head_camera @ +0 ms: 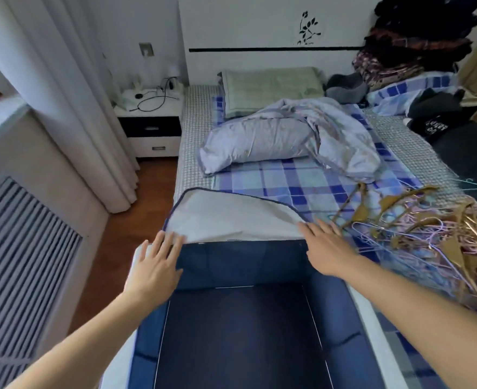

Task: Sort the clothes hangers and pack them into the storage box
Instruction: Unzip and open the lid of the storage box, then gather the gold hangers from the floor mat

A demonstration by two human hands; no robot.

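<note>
Hands spread flat on storage box lid, fingers gripping nothing, no legible writing

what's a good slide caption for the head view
Both hands press the lid back off an empty blue box on the bed, hangers piled to its right.

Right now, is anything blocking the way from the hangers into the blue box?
Nothing visible does. The storage box is open and looks empty, its lid flap folded back onto the bed. The hangers lie just right of it. Both hands, left hand and right hand, rest at the flap's corners.
</note>
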